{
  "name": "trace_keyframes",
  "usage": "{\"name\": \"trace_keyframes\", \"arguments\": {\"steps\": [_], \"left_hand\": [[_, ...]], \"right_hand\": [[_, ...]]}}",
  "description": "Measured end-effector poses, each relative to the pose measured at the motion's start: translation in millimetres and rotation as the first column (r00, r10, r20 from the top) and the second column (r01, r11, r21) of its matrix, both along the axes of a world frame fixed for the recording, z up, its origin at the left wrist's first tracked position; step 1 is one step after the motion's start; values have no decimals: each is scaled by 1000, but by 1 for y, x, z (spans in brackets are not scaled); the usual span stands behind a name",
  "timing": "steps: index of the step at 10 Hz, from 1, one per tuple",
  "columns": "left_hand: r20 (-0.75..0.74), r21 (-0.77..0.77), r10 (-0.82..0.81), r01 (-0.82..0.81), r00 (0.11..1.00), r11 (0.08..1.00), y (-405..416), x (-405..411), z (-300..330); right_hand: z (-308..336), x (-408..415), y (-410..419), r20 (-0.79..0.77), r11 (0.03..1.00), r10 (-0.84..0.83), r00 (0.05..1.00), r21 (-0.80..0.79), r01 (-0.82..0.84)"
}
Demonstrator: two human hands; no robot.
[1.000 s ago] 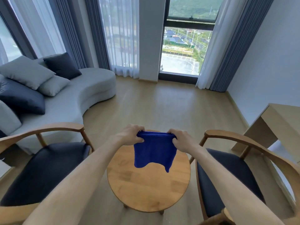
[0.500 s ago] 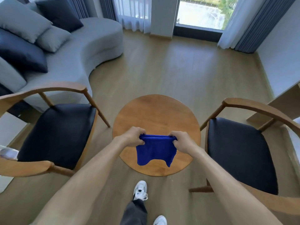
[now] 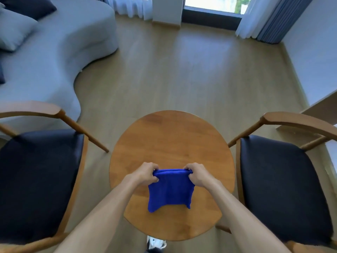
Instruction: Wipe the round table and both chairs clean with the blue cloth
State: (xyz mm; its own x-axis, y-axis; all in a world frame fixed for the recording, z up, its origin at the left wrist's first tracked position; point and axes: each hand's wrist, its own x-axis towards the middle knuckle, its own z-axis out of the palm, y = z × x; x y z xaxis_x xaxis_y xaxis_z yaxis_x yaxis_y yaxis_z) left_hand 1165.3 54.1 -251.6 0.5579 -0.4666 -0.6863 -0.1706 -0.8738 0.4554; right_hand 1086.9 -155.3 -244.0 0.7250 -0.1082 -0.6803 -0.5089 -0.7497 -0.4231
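A small round wooden table stands right below me. Over its near half hangs a folded blue cloth, held up by its top corners. My left hand grips the left corner and my right hand grips the right corner. The cloth's lower edge hangs free, and I cannot tell if it touches the tabletop. A wooden armchair with a dark seat stands to the left of the table. A matching armchair stands to its right.
A curved grey sofa with cushions fills the far left. Curtains and a window line the far wall. A light wooden desk edge juts in at the right. My shoe shows under the table's near rim. Wooden floor lies beyond the table.
My view has tilted down from the window to the table. Both hands have kept the cloth stretched between them, and the table now appears larger and closer below me.
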Motion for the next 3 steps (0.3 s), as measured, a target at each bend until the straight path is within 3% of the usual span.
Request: {"name": "trace_keyframes", "arguments": {"steps": [2,3], "left_hand": [[162,-70,209,-200,964,977,-19,50,-38],[158,-58,196,-189,968,980,-19,54,-39]], "right_hand": [[-49,43,-15,111,981,-185,976,-42,190],[-49,44,-17,96,975,-207,974,-64,213]]}}
